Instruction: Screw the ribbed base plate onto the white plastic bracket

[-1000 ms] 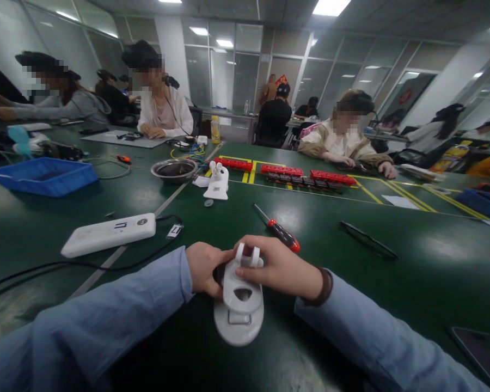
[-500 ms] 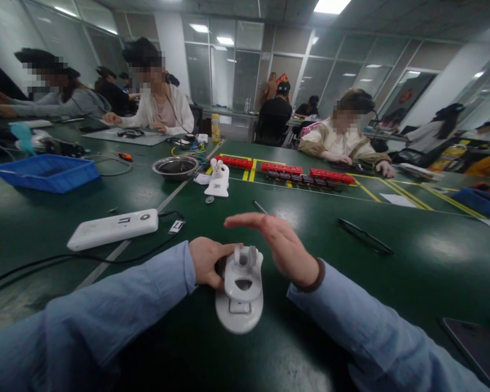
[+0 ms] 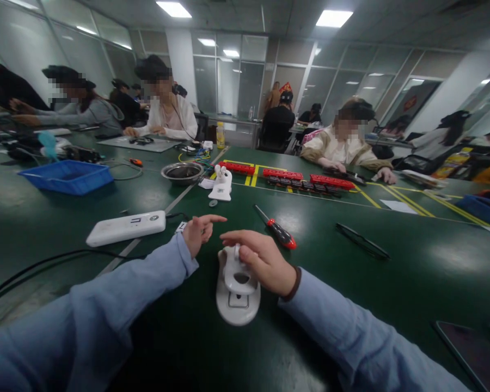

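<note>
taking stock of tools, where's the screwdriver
In the head view, the screwdriver lies on the green table just right of centre, between the right hand and the red pieces.

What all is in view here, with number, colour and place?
Oval-based assembly: one, white, front centre
Bracket: one, white, beyond it
Disc: one, grey, beside bracket
Screwdriver: one, red-black, right of centre
Tweezers-like tool: one, black, right
Power bank: one, white, left
Cable: at least one, black, left
Trays: two, blue, both sides
Bowl: one, silver, mid-table
Wires: several, multicoloured, behind bowl
Bars: three, red, mid-table
Phone-like device: one, dark, bottom right
Bottles: at least two, yellow, background
Table: one, green, foreground
Ceiling lights: several, white, overhead
Coworkers: several, varied clothing, background
Left hand: one, blue-sleeved, left of assembly
Right hand: one, blue-sleeved, over assembly
</note>
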`<state>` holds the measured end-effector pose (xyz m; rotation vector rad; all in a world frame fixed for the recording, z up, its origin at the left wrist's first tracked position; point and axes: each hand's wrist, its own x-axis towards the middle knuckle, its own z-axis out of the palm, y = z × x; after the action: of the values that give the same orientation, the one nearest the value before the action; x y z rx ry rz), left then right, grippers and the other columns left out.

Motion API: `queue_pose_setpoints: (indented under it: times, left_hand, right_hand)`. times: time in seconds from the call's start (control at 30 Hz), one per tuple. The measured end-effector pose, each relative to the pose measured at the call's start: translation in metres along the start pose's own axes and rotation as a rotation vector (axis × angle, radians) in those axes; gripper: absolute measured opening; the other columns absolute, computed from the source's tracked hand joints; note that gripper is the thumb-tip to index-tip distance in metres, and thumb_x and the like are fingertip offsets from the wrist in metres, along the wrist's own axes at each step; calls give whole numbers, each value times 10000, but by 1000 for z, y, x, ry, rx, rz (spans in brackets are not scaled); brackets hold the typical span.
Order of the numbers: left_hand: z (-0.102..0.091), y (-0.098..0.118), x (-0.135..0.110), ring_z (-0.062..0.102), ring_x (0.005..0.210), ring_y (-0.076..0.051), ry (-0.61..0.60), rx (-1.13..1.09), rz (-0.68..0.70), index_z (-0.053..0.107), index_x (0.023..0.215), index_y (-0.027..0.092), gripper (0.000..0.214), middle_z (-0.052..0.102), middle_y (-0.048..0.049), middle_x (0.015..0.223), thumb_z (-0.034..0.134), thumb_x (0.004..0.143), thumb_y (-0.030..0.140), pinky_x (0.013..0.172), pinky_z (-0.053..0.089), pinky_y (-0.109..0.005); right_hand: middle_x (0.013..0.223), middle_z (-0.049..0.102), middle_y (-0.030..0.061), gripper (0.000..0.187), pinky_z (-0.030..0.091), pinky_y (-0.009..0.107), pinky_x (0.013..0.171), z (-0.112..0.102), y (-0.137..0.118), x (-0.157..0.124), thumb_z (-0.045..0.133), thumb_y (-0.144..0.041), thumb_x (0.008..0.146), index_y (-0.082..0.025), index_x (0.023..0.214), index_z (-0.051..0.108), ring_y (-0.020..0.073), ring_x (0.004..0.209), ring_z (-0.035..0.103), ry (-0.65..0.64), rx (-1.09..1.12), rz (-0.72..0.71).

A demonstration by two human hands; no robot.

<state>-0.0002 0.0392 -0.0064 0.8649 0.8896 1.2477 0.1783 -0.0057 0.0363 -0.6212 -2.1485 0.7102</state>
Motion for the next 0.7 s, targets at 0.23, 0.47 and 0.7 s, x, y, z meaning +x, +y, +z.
queue_pose_setpoints:
  times: [0.23, 0.47, 0.7]
  left_hand:
    - [74, 64, -34, 313, 306, -41, -154, -458, -231, 534, 731, 105, 351, 280, 77, 378, 252, 897, 231, 327, 288, -129]
    - [112, 66, -62, 506, 476, -53, -119, -558, -491, 488, 688, 113, 303, 476, 4, 562, 289, 891, 217, 442, 443, -124]
    - [106, 62, -65, 508, 472, -51, 9, -533, -457, 485, 693, 111, 295, 497, -3, 586, 287, 893, 199, 432, 438, -124]
  right_hand:
    - [891, 583, 74, 213, 424, 323, 736, -28, -42, 5, 503, -280, 817, -127, 955, 557, 181, 825, 509, 256, -468, -301]
    - [918, 566, 109, 193, 435, 341, 661, -20, -60, 4, 460, -205, 817, -115, 868, 623, 208, 761, 451, 195, -955, -234]
    - [779, 559, 68, 149, 394, 280, 549, -21, -59, 4, 571, -271, 761, -139, 790, 634, 180, 686, 465, 34, -968, -99]
